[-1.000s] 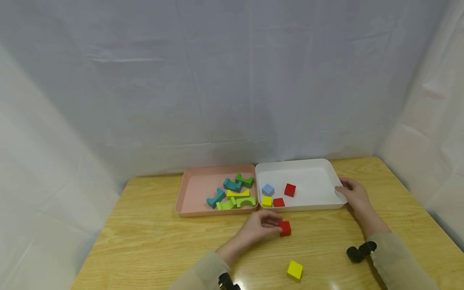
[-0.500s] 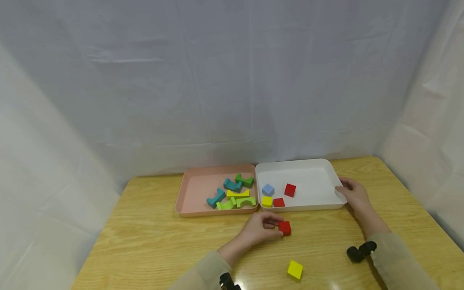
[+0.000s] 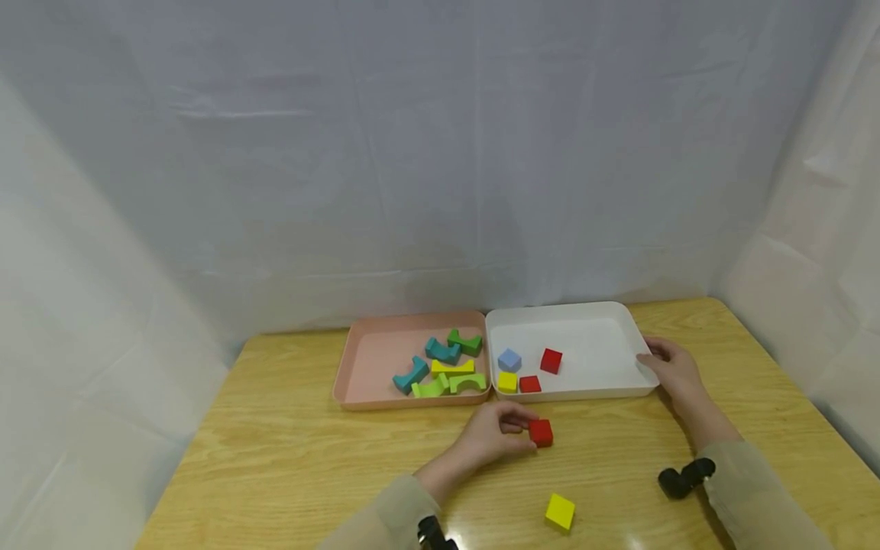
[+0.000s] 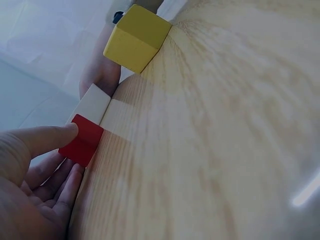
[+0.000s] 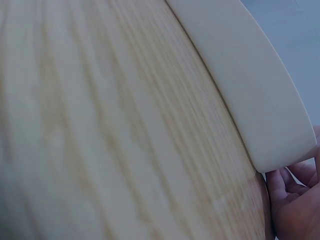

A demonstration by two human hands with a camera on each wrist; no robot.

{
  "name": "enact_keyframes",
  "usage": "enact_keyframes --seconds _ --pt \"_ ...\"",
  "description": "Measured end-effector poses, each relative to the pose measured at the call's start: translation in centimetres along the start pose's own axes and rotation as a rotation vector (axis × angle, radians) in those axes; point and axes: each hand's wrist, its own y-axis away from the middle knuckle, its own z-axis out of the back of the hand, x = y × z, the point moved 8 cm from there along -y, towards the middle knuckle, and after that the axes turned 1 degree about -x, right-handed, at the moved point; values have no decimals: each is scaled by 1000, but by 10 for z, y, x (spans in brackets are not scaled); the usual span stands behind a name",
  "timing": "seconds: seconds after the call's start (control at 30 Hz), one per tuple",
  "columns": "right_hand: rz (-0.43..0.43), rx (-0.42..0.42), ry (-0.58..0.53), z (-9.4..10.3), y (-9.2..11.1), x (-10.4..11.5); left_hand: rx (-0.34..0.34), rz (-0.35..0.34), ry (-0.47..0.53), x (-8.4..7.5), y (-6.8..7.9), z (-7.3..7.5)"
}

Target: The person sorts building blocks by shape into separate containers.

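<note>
On the table in front of the trays sits a red cube [image 3: 541, 433]. My left hand [image 3: 484, 437] pinches it from the left; the left wrist view shows the thumb [image 4: 50, 138] against one side and fingers behind the block. At the right end of the white tray [image 3: 598, 336], my right hand [image 3: 675, 372] grips the rim, thumb over the edge and fingers outside. The right wrist view shows that hand [image 5: 297, 205] only partly, at the tray's corner. A yellow cube [image 3: 560, 512] lies on the table nearer to me.
Inside the white tray are a blue cube [image 3: 509, 360], another yellow cube [image 3: 507, 382] and two red blocks [image 3: 551, 360]. The pink tray [image 3: 371, 359] adjoins it on the left, holding several arch blocks [image 3: 443, 351] in teal, green and yellow. White sheets [image 3: 412, 153] hang behind the table.
My left hand has shifted very slightly to the right at the red cube, which stays in place. The right hand keeps still on the tray.
</note>
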Motion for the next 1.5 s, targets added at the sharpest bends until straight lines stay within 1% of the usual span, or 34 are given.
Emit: enact_keyframes --seconds 0.37,0.8,1.0,1.17,1.3,1.5 --pt "8 -3 -3 0 -1 -1 -33 -11 -27 -1 -2 -1" --pt "16 -2 -9 1 -1 -1 -42 -19 -38 -2 -1 -1" --pt "23 -1 -14 1 0 -1 -51 -11 -38 -1 -1 -2" --pt "37 8 -47 0 1 -1 -66 -2 -42 -1 -1 -2" --pt "40 10 -55 -1 1 -1 -62 8 -30 -1 0 -2" --pt "22 11 -46 0 -1 -3 -46 15 -7 -2 3 -1"
